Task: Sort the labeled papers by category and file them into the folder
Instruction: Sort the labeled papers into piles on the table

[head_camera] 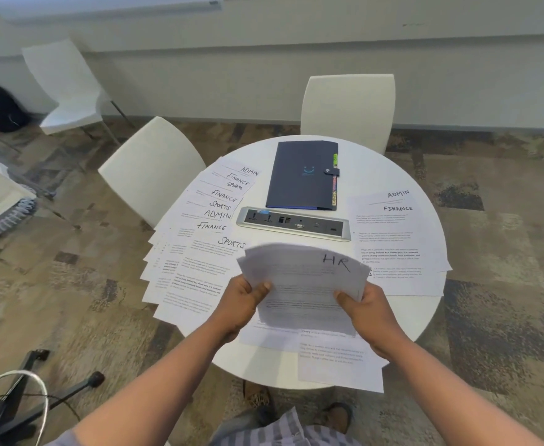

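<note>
an office meeting room: round white worktop (402, 320) with a built-in power panel (293, 223), white chairs (348, 106), patterned carpet (496, 252).

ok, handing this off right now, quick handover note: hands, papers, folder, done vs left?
Left hand and right hand: both grip the HR stack, held above the near table edge.
Fanned unsorted papers on the table's left: ADMIN, FINANCE, SPORTS mixed.
Right pile: ADMIN and FINANCE headings show.
Folder at the far side, strap fastened, behind the socket panel.
Done: HR gathered. Left: sort the rest, open the folder, file.
</note>
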Demonstrator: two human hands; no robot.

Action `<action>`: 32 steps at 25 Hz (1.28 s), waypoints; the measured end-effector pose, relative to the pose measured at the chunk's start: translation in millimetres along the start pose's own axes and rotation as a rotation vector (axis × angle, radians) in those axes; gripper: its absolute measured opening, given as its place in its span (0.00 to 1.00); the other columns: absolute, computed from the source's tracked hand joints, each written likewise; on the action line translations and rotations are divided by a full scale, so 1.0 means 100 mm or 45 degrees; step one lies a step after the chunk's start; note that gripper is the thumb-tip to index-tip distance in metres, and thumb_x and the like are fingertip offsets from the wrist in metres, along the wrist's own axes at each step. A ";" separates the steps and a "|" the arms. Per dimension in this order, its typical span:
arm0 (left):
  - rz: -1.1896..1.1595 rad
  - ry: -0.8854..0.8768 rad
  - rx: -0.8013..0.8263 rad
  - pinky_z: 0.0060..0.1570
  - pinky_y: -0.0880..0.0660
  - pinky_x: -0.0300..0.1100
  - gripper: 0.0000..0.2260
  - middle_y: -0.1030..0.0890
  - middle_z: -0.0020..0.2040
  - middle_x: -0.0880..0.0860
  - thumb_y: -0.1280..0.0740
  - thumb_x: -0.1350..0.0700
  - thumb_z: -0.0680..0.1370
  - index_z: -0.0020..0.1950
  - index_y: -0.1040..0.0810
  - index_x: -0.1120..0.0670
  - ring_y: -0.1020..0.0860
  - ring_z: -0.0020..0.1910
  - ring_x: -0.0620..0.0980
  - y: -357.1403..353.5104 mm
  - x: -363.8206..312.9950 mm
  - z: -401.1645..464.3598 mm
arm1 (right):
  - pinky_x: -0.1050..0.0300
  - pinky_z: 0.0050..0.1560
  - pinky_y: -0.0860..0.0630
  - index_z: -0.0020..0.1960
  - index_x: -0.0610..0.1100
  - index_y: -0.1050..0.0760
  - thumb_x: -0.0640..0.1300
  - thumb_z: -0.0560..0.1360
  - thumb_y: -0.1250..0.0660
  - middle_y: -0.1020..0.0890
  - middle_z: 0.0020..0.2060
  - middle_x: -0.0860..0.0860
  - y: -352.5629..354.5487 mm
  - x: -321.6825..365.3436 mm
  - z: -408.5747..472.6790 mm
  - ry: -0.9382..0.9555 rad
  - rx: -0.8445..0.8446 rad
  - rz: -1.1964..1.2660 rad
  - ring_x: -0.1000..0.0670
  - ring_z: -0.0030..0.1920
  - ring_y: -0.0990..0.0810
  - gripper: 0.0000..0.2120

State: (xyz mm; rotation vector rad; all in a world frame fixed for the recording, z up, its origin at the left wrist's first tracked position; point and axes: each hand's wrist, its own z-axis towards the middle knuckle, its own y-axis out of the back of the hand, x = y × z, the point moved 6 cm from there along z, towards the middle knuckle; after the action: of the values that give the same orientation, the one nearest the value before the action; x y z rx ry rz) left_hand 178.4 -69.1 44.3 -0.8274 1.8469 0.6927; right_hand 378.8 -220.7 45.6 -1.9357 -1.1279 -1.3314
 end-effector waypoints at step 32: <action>0.189 -0.199 -0.070 0.55 0.22 0.41 0.12 0.14 0.55 0.45 0.28 0.62 0.79 0.60 0.19 0.50 0.17 0.55 0.43 1.58 -0.16 1.17 | 0.51 0.49 0.25 0.47 0.58 0.18 0.32 0.79 0.32 0.15 0.44 0.54 -0.68 0.11 0.55 0.032 -0.420 -0.130 0.48 0.47 0.20 0.19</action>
State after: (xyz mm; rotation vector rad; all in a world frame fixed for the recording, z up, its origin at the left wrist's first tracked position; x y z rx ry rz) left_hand 121.4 119.7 31.4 -0.6563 1.7666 0.8800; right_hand 349.0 -138.8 32.5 -2.1050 -1.0598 -1.6803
